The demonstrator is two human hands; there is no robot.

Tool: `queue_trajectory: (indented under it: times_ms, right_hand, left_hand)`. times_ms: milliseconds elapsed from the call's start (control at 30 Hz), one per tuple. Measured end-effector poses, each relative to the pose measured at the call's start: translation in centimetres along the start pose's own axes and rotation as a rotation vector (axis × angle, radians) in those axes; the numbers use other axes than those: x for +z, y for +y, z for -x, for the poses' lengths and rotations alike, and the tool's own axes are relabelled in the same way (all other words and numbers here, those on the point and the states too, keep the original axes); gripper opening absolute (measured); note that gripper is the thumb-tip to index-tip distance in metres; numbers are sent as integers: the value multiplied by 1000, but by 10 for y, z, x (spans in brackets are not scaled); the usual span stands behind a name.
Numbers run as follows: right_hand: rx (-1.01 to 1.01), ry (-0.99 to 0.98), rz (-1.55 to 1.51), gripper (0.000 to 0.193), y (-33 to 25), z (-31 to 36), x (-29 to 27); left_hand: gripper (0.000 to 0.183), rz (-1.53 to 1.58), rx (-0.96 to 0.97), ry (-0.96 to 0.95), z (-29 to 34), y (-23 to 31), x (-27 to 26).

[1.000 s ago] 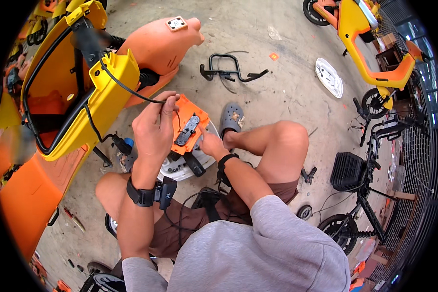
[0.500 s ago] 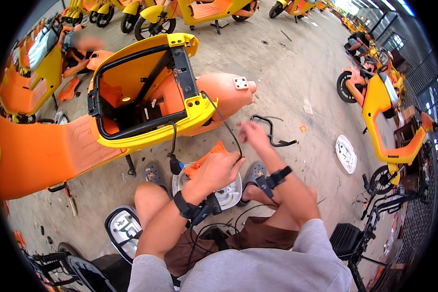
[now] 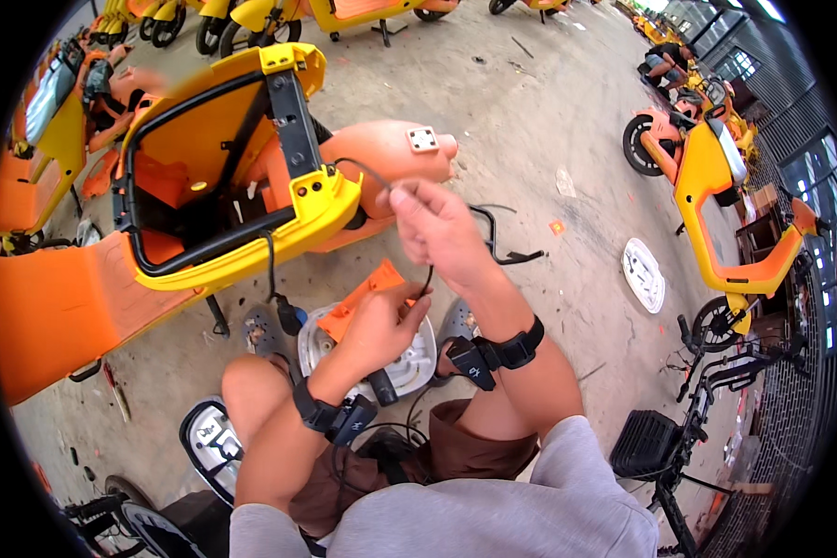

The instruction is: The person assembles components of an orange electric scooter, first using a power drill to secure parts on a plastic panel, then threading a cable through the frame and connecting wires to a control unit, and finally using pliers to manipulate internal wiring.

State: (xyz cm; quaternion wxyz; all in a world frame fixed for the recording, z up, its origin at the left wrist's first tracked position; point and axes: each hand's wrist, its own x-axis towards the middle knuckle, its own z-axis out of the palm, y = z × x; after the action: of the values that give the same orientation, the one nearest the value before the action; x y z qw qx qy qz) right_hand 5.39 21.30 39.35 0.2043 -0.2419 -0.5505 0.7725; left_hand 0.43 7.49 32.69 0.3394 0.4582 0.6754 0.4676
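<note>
A black cable [image 3: 366,171] comes out of the rear of a yellow and orange electric scooter body [image 3: 219,265] and leads to my hands. My right hand [image 3: 440,232] pinches it close to the yellow frame. Lower down, my left hand [image 3: 374,330] is closed around the same cable, its fingertips partly hidden. Just below the left hand hangs a dark cylindrical piece [image 3: 381,387]; I cannot tell what it joins. A white oval shell [image 3: 417,367] lies between my feet, with an orange plastic piece [image 3: 361,299] over its far side.
A black and blue connector [image 3: 289,316] dangles from the scooter's near side. To its right lies a bent black metal bracket [image 3: 504,244]. Another white shell [image 3: 643,275] rests on the floor. Scooters stand along the back and right; a person [image 3: 665,65] crouches far off.
My right hand has moved left and taken hold of the cable near the scooter. The left hand stays on the cable lower down. The whole view has shifted a little.
</note>
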Motion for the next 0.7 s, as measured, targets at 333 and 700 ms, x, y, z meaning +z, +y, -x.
queue_trajectory:
  times_ms: [333,700]
  right_hand:
    - [-49,169,-158,21,-1,-6,-29]
    - [-279,393,0,27,29,-16,-23]
  left_hand:
    - [21,262,-172,-27,-14,-5,14]
    - [20,203,-176,-33,-12,-7,10]
